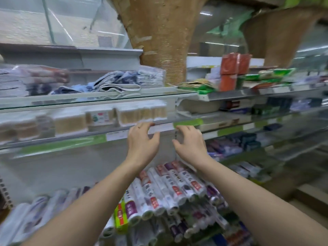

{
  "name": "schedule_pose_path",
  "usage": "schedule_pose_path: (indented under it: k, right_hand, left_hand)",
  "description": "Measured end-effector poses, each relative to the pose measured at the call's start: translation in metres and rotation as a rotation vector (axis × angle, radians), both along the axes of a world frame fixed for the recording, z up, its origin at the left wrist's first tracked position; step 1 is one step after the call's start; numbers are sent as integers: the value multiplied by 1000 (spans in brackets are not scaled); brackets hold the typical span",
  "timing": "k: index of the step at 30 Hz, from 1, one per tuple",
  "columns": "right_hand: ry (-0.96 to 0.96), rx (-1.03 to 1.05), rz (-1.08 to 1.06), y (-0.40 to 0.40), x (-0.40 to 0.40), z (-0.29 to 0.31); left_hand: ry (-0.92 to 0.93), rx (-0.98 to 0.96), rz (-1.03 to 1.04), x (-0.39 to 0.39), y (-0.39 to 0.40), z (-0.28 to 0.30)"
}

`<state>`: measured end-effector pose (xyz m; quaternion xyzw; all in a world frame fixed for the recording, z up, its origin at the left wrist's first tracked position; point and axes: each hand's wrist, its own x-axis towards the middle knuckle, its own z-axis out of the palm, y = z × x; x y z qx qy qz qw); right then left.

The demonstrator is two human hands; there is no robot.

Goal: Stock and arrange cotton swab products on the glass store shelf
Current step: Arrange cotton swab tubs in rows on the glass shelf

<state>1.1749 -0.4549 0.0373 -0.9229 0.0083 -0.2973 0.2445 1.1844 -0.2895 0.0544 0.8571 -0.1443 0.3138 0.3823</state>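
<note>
Both of your bare arms reach up and forward toward a glass store shelf (99, 133) at about chest height. Your left hand (142, 141) is raised just below the shelf's front edge, its fingers loosely curved and spread, holding nothing. Your right hand (190, 144) is just beside it, well clear of touching it, with fingers likewise curved and apart around empty air; its fingertips are near the green and white price strip (188, 122) along the shelf edge.

The cotton swab packs (141, 112) sit in a row on that glass shelf, just above and to the left of your left hand. They are clear boxes showing tan sticks with white tips, and one labelled box (99, 118) stands among them. The picture is blurred, so finer detail cannot be read.

On the shelf above lie folded cloths (122, 81) in blue and white. Below your forearms, rolls of plastic wrap (170, 189) are stacked in a pile. To the right, further shelves carry red packets (234, 63) and green packets (273, 74).
</note>
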Motion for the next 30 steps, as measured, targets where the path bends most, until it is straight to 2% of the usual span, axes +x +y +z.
schedule_pose_path:
  k: [7, 13, 19, 27, 30]
  right_hand:
    - [48, 80, -62, -118, -11, -9]
    - [49, 122, -97, -170, 13, -8]
    - [54, 82, -110, -201, 68, 2]
    - [242, 15, -138, -232, 167, 24]
    - [264, -4, -86, -241, 202, 27]
  left_hand:
    - [54, 53, -80, 3, -110, -1]
    - [66, 112, -86, 33, -153, 7]
    - [97, 201, -69, 103, -181, 25]
    - [254, 324, -92, 202, -209, 43]
    - [319, 387, -92, 231, -222, 45]
